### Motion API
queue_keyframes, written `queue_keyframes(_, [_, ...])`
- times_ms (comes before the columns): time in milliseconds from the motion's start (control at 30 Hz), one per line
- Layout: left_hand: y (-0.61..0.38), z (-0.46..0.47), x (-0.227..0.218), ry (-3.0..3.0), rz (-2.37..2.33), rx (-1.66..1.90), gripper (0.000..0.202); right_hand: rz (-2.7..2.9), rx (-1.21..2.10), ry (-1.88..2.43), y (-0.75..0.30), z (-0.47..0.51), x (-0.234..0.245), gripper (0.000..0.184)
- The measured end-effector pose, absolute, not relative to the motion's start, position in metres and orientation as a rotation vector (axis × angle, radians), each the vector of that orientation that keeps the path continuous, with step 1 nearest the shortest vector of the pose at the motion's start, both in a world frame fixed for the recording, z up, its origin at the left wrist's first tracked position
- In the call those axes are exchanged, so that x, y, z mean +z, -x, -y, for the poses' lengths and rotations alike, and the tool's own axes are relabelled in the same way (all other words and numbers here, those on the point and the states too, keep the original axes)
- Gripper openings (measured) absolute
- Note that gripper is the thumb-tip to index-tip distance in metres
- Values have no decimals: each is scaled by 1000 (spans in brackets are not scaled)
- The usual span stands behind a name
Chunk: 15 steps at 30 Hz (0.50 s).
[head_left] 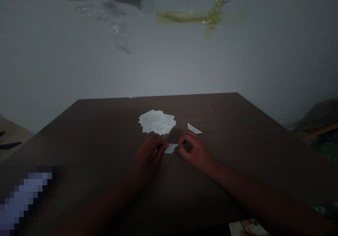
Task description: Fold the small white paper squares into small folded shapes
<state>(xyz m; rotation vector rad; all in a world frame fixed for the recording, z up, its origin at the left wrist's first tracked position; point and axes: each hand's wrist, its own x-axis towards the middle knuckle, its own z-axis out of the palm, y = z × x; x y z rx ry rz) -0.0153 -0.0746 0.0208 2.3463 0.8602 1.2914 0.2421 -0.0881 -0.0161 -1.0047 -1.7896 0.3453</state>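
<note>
Between my two hands is a small piece of white paper (pixel 171 148), held just above or on the table; I cannot tell which. My left hand (pixel 150 153) pinches its left end between thumb and fingers. At its right corner, my right hand (pixel 194 149) is closed in a pinch with thumb and forefinger. Just beyond my left hand lies a fanned pile of printed paper pieces (pixel 157 122). A folded, slanted strip of printed paper (pixel 194 128) rests on the table past my right hand.
The dark brown table (pixel 105 123) reaches back to a pale wall (pixel 169 67) with clear and yellow tape on it. A blurred-out device with a pale screen (pixel 26 200) lies at the left front. Dark items stand beyond the right edge.
</note>
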Motion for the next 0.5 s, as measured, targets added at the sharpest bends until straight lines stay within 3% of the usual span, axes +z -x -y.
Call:
queue_keyframes(200, [9,76,11,-2373,-778,1251,19,1949,258,842,-245,93,-13,17])
queue_keyframes(500, [7,73,14,-2542,-951,861,24,2056,-98,832,-246,92,-15,20])
